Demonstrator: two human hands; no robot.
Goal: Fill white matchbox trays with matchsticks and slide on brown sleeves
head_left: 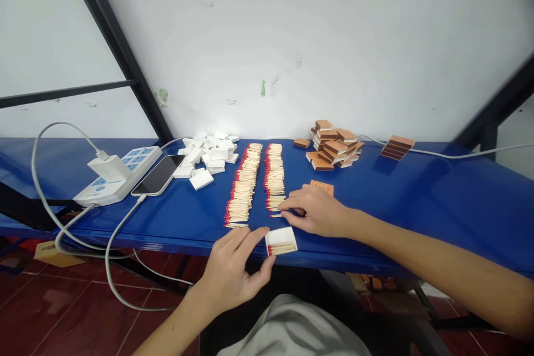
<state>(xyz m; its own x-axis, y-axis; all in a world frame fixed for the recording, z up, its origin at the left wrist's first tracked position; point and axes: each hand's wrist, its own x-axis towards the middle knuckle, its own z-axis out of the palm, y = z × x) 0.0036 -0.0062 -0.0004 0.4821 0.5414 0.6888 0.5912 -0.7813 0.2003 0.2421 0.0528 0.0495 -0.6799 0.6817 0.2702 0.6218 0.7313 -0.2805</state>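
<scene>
Between the thumb and fingers of my left hand [233,267] is a white matchbox tray [283,235], tilted toward me at the table's front edge. Several red-tipped matches [282,248] lie along its lower side. My right hand [317,210] pinches a single match [275,216] at the near end of the right row of matches [274,175]. To the left runs a second, longer row of matches [242,189], red heads facing left. Partly hidden behind my right hand lies an orange matchbox sleeve [323,186].
White trays [208,153] are heaped at the back left, beside a phone [158,175] on a charging cable and a power strip [125,172]. Brown matchboxes [334,147] are piled at the back right. A striped brown piece [397,147] stands near a white cable along the wall.
</scene>
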